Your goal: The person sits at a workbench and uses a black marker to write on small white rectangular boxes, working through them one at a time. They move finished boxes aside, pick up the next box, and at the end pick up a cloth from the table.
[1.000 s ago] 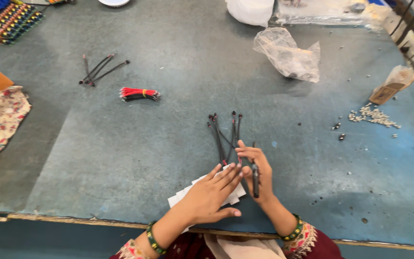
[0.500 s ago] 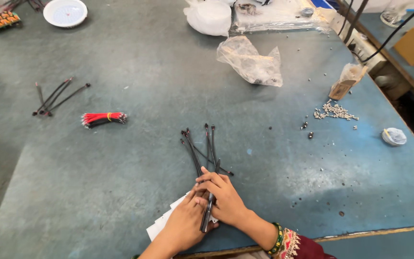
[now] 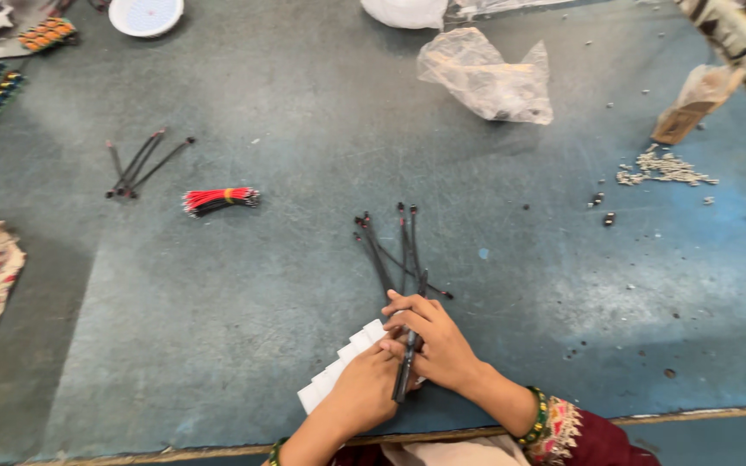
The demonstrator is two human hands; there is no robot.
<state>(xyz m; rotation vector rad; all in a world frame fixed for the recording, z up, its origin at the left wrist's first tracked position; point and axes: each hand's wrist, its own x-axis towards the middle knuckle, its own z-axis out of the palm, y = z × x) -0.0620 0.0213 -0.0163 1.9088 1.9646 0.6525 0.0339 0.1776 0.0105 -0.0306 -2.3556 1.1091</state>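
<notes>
Just below the fanned black cables (image 3: 395, 250) on the tabletop (image 3: 304, 285), the right hand (image 3: 438, 345) and left hand (image 3: 364, 388) close their fingers around one black cable (image 3: 406, 367) (over white cards (image 3: 338, 367)). A red wire bundle (image 3: 220, 199) lies left of the fan.
</notes>
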